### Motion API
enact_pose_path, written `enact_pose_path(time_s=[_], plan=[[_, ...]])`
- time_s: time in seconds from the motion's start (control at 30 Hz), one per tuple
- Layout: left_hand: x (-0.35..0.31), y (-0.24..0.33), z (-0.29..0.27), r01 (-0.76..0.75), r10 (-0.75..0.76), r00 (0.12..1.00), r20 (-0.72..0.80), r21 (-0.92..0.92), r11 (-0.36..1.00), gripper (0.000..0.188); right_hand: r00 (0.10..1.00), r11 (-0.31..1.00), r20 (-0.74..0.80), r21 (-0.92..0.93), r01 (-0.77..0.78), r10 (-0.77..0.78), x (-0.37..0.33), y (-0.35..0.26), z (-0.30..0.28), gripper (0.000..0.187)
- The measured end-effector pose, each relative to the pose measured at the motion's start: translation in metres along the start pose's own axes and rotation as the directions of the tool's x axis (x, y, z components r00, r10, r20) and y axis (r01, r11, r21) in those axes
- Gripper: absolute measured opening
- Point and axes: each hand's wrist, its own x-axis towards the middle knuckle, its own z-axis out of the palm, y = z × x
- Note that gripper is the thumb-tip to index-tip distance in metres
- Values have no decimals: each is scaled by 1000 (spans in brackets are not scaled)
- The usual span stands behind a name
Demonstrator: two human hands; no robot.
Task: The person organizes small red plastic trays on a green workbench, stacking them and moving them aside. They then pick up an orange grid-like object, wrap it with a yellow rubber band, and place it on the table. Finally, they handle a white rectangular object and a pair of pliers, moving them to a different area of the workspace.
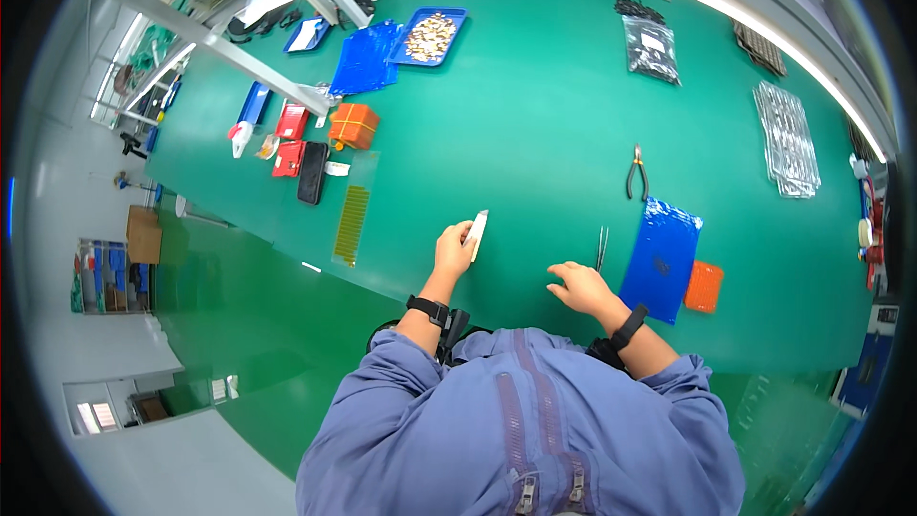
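My left hand point(455, 247) is closed around a slim white piece with a grey slanted tip point(479, 232), which points away from me over the green table. Its kind is not clear. My right hand point(579, 288) rests low near the table's front edge, thumb and fingers apart, with nothing seen in it. Just beyond its fingers lie metal tweezers point(602, 248). To the right of that hand is a blue sheet or flat bag point(662, 260) with small dark bits on it. An orange tray-like piece point(704, 287) touches the blue sheet's right side.
Pliers point(637, 175) lie beyond the blue sheet. A strip of yellow pieces point(351, 225), a black case point(311, 173) and an orange box point(353, 125) sit to the left. Farther off are a blue tray of small parts point(430, 36), a bag of black parts point(651, 50) and stacked clear trays point(787, 140).
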Motion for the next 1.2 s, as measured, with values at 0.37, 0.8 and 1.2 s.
enact_pose_path(time_s=[0.37,0.8,1.2], plan=[[-7,-3,6,-33,33,999,3,205,978,54,990,995,-98,33,-95,98,-25,30,-6,32],[-17,5,8,-54,42,998,55,238,970,31,834,949,-477,2,-315,278,-45,41,-10,28],[-28,-5,-12,19,-43,993,109,213,977,22,862,924,-361,-8,-383,354,-20,39,15,35]])
